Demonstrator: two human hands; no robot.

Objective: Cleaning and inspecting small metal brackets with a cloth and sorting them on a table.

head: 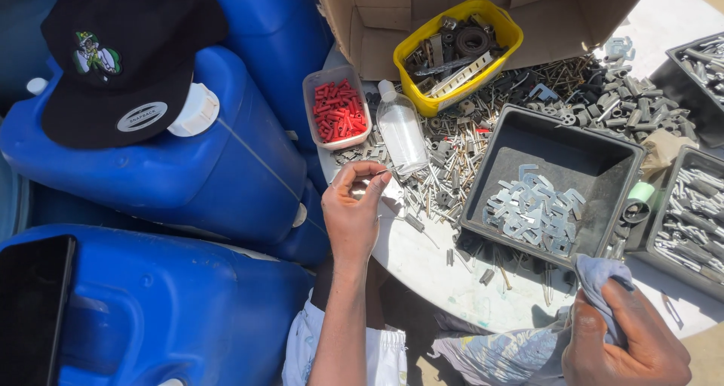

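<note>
Just left of the black tray (483, 175), at the table's (430, 261) near-left rim, the left hand (352, 209) pinches a thin metal pin (379, 174) between thumb and fingertips, closed on it. The right hand (630, 341), below the tray's near-right corner, is clamped around a blue-grey cloth (599, 276). Inside the tray lie grey metal clips (535, 209). Left of the tray: a clear plastic bottle (401, 133) on its side, a tub of red plugs (337, 110), loose screws and pins (445, 175). Behind it, a yellow tub (458, 50) of dark parts.

Risks, as judged: the pin is small and held over the table rim, so a loosened pinch could drop it between the blue jerrycans (188, 167). The wrist could nudge the bottle into rolling.
</note>
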